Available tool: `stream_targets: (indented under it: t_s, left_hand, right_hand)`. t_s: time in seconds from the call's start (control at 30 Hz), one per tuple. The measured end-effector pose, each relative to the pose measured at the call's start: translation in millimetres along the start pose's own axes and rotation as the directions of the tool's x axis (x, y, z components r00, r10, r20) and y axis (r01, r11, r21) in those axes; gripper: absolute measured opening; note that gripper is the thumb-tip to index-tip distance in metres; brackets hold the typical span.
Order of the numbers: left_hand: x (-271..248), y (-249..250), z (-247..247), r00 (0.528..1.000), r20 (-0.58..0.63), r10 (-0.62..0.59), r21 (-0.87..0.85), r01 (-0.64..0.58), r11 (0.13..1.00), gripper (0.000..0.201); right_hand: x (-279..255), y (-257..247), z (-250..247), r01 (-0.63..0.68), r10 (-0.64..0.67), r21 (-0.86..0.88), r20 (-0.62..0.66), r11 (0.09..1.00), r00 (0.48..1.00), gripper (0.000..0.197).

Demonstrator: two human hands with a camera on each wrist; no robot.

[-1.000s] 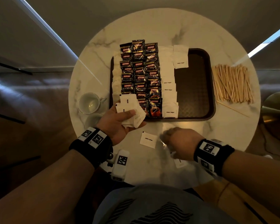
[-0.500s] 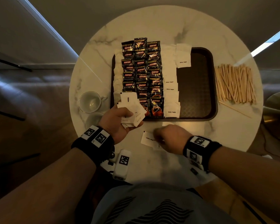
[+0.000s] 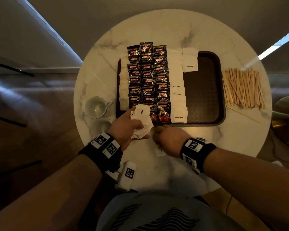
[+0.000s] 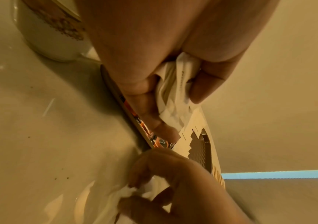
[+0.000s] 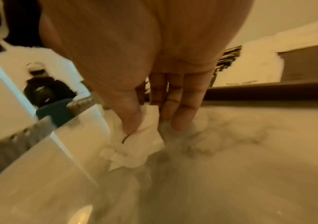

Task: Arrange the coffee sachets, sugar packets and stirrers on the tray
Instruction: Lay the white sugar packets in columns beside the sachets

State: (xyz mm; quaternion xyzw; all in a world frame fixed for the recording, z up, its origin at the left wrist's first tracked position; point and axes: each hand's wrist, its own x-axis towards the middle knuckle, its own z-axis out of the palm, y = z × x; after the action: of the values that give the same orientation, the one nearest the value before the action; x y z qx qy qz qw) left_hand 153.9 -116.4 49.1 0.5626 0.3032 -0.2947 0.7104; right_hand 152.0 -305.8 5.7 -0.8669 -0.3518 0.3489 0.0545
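Your left hand [image 3: 125, 126] clutches a bunch of sugar packets [image 3: 141, 120]; your right hand [image 3: 167, 139] pinches one packet [image 5: 135, 145] off the surface [image 3: 198, 139], under thumb and fingers [image 5: 183, 109] — light, limp paper, so take it by an edge.

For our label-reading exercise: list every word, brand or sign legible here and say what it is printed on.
"KOPIKO SUPREMO": coffee sachets on the tray.
"White Sugar": sugar packets on the tray.
"White": top packet in the left hand.
Square coded markers: wristbands; not readable as text.
Smaller sachet print: too small.
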Motion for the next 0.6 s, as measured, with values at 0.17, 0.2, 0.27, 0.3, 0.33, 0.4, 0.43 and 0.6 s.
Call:
stream_targets:
  t_s: [0.17,0.2,0.27,0.3,0.33,0.4,0.43,0.6]
  left_hand:
    - [8,0,5,0.999,-0.001,0.051,0.134,-0.05,0.99,0.055]
    - [9,1,6,0.998,-0.007,0.06,0.157,-0.058,0.986,0.057]
    - [13,1,9,0.997,-0.01,0.071,0.19,-0.068,0.979,0.059]
    - [14,2,11,0.998,-0.004,0.07,0.19,-0.068,0.979,0.06]
    - [14,4,14,0.998,0.009,0.068,0.176,-0.069,0.982,0.06]
    - [11,9,19,0.997,0.055,0.057,0.087,-0.062,0.994,0.059]
    - [10,12,22,0.995,0.086,0.054,0.022,-0.056,0.998,0.06]
    - [8,24,37,0.98,0.195,0.042,-0.11,-0.021,0.994,0.051]
  right_hand:
    - [-21,23,-18,-0.186,0.278,0.627,-0.052,0.756,0.959,0.013]
    - [-25,26,-25,-0.169,0.314,0.769,-0.043,0.616,0.949,0.014]
    - [-34,32,-43,-0.081,0.346,0.93,-0.051,0.358,0.937,0.018]
    - [-38,34,-51,-0.035,0.346,0.963,-0.061,0.266,0.936,0.019]
    - [-41,36,-60,0.006,0.337,0.981,-0.072,0.192,0.939,0.019]
    - [-45,39,-73,0.055,0.324,0.993,-0.085,0.101,0.942,0.019]
    - [-46,40,-79,0.064,0.327,0.993,-0.093,0.096,0.94,0.019]
    - [-42,47,-90,0.042,0.408,0.938,-0.189,0.343,0.893,0.018]
